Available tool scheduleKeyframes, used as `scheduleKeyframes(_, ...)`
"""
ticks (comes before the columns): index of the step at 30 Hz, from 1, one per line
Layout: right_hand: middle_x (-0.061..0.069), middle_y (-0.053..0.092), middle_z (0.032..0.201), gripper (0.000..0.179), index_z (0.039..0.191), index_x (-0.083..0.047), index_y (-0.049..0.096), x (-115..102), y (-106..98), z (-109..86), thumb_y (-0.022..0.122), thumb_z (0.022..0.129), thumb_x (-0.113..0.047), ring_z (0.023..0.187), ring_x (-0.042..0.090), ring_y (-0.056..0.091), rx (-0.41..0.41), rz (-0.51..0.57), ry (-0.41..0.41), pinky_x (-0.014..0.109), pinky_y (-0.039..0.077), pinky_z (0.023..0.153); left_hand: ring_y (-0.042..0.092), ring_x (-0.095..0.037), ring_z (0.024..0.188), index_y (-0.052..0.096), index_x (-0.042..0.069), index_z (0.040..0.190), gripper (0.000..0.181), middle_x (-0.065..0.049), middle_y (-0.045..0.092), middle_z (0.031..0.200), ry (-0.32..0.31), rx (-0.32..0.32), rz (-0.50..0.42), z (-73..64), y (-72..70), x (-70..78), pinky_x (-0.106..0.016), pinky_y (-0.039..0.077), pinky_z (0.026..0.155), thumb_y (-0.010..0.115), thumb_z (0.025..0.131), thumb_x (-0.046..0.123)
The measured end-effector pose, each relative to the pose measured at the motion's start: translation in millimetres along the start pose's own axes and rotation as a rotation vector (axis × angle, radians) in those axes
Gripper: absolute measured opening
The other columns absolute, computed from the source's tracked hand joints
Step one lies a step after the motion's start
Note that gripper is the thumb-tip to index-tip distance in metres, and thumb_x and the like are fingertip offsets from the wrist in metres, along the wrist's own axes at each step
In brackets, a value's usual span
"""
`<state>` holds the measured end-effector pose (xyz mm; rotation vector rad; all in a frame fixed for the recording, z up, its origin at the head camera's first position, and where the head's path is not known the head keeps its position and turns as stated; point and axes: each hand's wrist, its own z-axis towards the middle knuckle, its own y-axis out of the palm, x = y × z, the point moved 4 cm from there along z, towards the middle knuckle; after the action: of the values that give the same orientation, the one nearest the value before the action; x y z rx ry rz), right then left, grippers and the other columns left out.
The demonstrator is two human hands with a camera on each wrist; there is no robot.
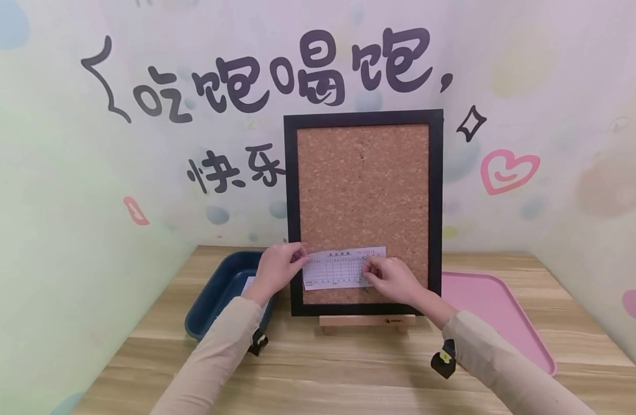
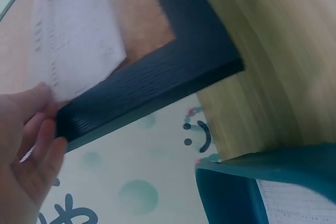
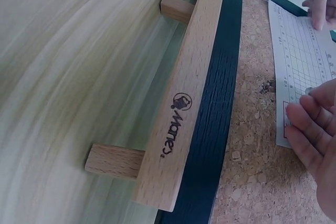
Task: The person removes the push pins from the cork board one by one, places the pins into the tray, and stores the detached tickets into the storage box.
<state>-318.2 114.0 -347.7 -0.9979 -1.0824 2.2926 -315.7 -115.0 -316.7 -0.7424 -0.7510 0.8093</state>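
A white receipt slip [image 1: 341,268] with a printed table lies against the lower part of a black-framed cork board [image 1: 364,190]. My left hand [image 1: 278,270] pinches the slip's left edge, its thumb [image 2: 31,100] on the paper beside the frame. On the slip's right half, the curled fingers of my right hand [image 1: 393,279] meet the paper. They pinch a small silvery thing [image 3: 310,91], mostly hidden and too small to identify. The board stands upright on a wooden easel [image 3: 178,114], whose front ledge shows in the right wrist view.
A dark blue tray [image 1: 204,311] holding a printed paper [image 2: 294,203] stands left of the board. To the right, a pink tray [image 1: 504,317] lies on the wood-grained table [image 1: 339,374]. Behind the board is a wall with black lettering [image 1: 320,69].
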Motion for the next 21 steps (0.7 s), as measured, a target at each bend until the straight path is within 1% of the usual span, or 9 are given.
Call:
scheduleKeyframes(3, -0.009, 0.050, 0.061, 0.008, 0.077, -0.012, 0.058, 1, -1, -0.3, 0.061, 0.084, -0.008, 0.051, 0.004, 0.040, 0.000, 0.013, -0.002, 0.019, 0.033, 0.047, 0.053, -0.012, 0.063, 0.067, 0.012, 0.082, 0.009, -0.001, 0.066, 0.076, -0.058, -0.058, -0.048, 0.4, -1.6, -1.3, -0.023, 0.048, 0.061, 0.068, 0.081, 0.020)
scheduleKeyframes(8, -0.008, 0.050, 0.062, 0.007, 0.079, -0.012, 0.058, 3, -1, -1.3, 0.061, 0.084, -0.008, 0.052, 0.005, 0.041, -0.017, 0.022, 0.011, 0.019, 0.034, 0.047, 0.052, -0.012, 0.062, 0.067, 0.010, 0.084, 0.010, -0.002, 0.065, 0.075, -0.082, -0.102, -0.070, -0.3, -2.2, -1.6, -0.023, 0.046, 0.059, 0.066, 0.082, 0.020)
scheduleKeyframes(13, -0.008, 0.049, 0.061, 0.008, 0.079, -0.013, 0.058, 6, -2, -4.5, 0.062, 0.084, -0.009, 0.052, 0.005, 0.041, -0.026, 0.017, 0.022, 0.020, 0.033, 0.046, 0.052, -0.013, 0.064, 0.068, 0.010, 0.085, 0.009, -0.002, 0.066, 0.077, -0.102, -0.108, -0.097, -3.5, -1.7, -2.4, -0.024, 0.046, 0.060, 0.066, 0.083, 0.019)
scheduleKeyframes(17, -0.008, 0.048, 0.060, 0.008, 0.078, -0.012, 0.058, 8, -5, -8.4, 0.063, 0.083, -0.009, 0.052, 0.004, 0.040, -0.024, 0.009, 0.022, 0.020, 0.033, 0.046, 0.052, -0.014, 0.063, 0.069, 0.010, 0.084, 0.009, -0.003, 0.066, 0.078, -0.105, -0.082, -0.107, -7.5, -4.7, -4.3, -0.024, 0.046, 0.060, 0.066, 0.082, 0.018)
scheduleKeyframes(21, -0.009, 0.048, 0.061, 0.007, 0.079, -0.011, 0.059, 12, -11, -14.8, 0.062, 0.084, -0.008, 0.052, 0.004, 0.040, -0.037, 0.000, 0.031, 0.020, 0.034, 0.046, 0.051, -0.013, 0.061, 0.069, 0.010, 0.083, 0.008, -0.002, 0.066, 0.076, -0.105, -0.073, -0.122, -13.4, -8.7, -10.1, -0.023, 0.044, 0.057, 0.066, 0.083, 0.018)
